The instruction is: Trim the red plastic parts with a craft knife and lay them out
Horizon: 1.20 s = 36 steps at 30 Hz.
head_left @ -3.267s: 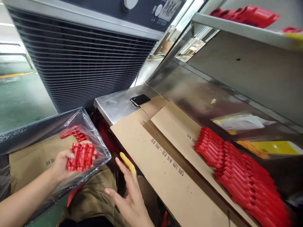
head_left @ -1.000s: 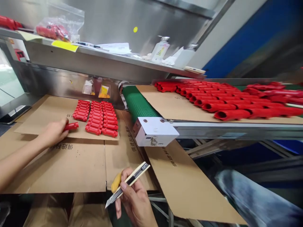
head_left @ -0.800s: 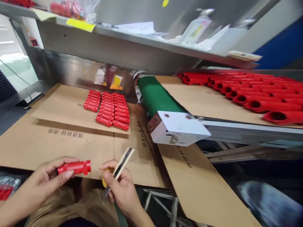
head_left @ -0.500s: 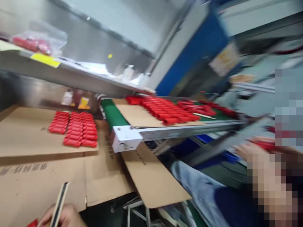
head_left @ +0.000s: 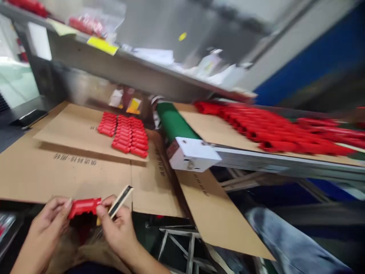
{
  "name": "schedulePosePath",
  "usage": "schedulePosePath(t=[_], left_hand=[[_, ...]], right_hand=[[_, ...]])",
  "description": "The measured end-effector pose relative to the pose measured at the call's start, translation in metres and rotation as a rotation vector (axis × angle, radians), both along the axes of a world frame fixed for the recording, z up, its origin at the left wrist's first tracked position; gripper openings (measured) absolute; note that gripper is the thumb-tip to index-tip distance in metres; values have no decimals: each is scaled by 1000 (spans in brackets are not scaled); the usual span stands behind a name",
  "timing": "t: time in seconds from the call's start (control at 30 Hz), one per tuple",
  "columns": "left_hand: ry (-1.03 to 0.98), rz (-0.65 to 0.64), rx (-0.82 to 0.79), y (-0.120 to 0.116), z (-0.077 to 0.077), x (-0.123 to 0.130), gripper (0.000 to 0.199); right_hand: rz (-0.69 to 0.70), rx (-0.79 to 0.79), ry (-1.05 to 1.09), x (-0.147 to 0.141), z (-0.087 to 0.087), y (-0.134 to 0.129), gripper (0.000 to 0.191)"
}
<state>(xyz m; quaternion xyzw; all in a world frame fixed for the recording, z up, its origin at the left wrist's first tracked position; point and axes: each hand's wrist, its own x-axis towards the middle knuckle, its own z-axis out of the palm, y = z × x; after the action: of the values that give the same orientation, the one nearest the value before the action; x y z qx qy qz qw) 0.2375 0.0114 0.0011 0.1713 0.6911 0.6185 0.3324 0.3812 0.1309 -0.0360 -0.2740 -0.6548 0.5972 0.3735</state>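
My R hand (head_left: 121, 230), fingers closed w/ knife (head_left: 121, 201), has just come in to the red part's (head_left: 85, 206) R end; L hand (head_left: 47, 224) pinches its other end, nr cardboard's (head_left: 85, 182) front edge.

A blurred bottle (head_left: 208, 64) stands on the shelf (head_left: 159, 67) near white papers (head_left: 154, 55).
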Motion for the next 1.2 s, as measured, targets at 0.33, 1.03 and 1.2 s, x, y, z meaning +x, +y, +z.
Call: schedulePosePath(t=[0.33, 1.03, 1.2], left_hand=[[-184, 165, 160, 13, 23, 15, 41], [-369, 97, 187, 2, 30, 7, 48], [-369, 89, 165, 2, 29, 7, 50]], right_hand=[[137, 721, 80, 6, 17, -3, 14], [368, 422, 301, 13, 25, 7, 37], [383, 428, 260, 15, 26, 8, 26]])
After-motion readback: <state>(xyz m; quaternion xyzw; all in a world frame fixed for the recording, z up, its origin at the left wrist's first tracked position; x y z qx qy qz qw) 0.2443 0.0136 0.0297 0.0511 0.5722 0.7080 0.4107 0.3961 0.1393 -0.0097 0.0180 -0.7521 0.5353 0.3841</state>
